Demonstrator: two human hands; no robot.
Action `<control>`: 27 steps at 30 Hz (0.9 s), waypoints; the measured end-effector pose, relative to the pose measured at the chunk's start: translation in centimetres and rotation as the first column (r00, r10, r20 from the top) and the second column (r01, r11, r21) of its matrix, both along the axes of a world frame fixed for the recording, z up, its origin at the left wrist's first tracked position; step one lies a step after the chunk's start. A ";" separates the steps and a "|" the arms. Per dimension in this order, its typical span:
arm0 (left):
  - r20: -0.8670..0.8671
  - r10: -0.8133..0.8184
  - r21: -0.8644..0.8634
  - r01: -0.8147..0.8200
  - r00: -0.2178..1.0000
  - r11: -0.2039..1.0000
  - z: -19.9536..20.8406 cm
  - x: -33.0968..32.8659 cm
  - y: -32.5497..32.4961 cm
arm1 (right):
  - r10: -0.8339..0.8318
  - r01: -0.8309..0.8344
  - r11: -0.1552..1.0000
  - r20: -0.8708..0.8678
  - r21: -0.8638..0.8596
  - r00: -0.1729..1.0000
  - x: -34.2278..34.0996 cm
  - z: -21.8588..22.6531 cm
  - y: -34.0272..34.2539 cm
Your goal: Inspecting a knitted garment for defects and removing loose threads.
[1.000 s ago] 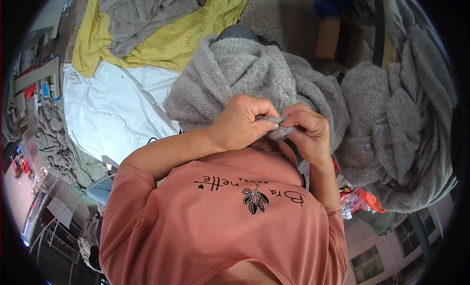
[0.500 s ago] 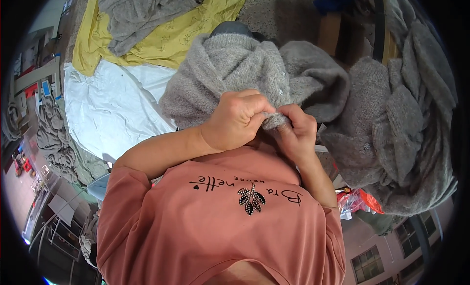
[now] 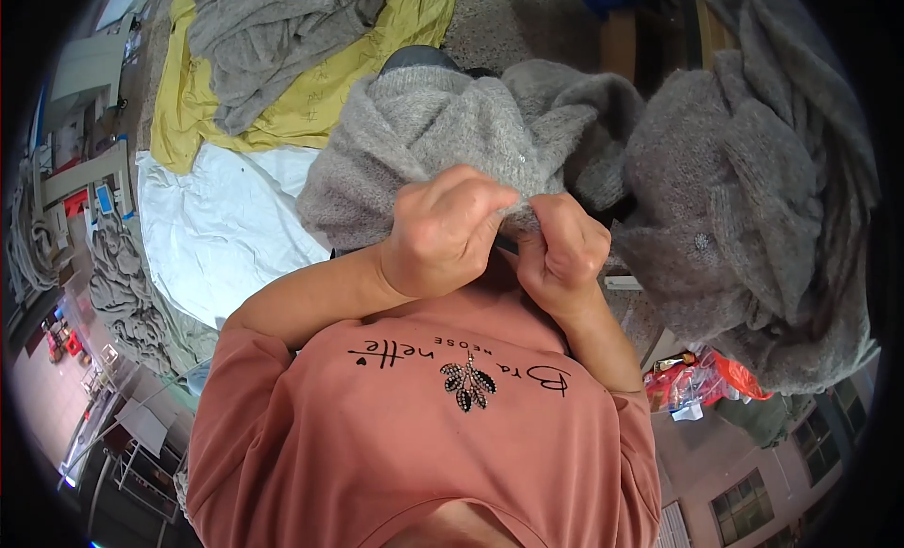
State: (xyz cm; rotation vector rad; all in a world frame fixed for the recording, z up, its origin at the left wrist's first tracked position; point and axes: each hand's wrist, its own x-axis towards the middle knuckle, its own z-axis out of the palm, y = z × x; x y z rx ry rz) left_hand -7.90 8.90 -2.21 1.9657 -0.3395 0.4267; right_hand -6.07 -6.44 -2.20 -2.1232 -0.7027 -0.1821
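A fuzzy grey knit garment (image 3: pixel 424 115) lies bunched over my lap, with a small sparkling ornament (image 3: pixel 524 158) on its surface. In front of my chest, my left hand (image 3: pixel 447 233) is closed, thumb and forefinger pinching an edge of the knit. Close beside it, my right hand (image 3: pixel 565 251) is closed too and grips the same edge. A little of the grey fabric shows between the fingertips; whether a small tool or thread is held there is too small to tell.
More grey knitwear (image 3: pixel 744 200) is heaped at the right, bearing a sparkling ornament. Another grey knit pile (image 3: pixel 282 40) rests on a yellow sheet (image 3: pixel 179 115) at the far left. Nearer lies a white sheet (image 3: pixel 217 228). Red and clear plastic packaging (image 3: pixel 697 378) sits beside my right elbow.
The fold of knit between my fingertips shows less now, as my hands have turned over it. The whole view has shifted slightly.
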 end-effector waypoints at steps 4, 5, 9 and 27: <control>0.132 -0.021 0.077 0.011 0.991 0.997 0.1 -0.4 -0.5 | -0.004 0.004 1.000 -0.018 0.023 1.000 -0.1 0.1 -0.1; 0.140 -0.046 0.098 0.033 0.989 0.995 0.1 -0.5 -0.6 | -0.021 0.022 0.999 0.041 -0.029 0.999 0.0 0.0 0.0; 0.133 -0.061 0.169 0.037 0.989 0.985 0.2 -0.8 -0.9 | -0.041 0.042 0.997 0.015 -0.058 0.999 0.1 0.0 -0.2; 0.380 -0.123 0.247 0.028 0.917 0.969 1.3 -1.7 0.1 | 0.099 -0.111 0.983 0.087 0.146 0.991 -0.4 1.4 -0.4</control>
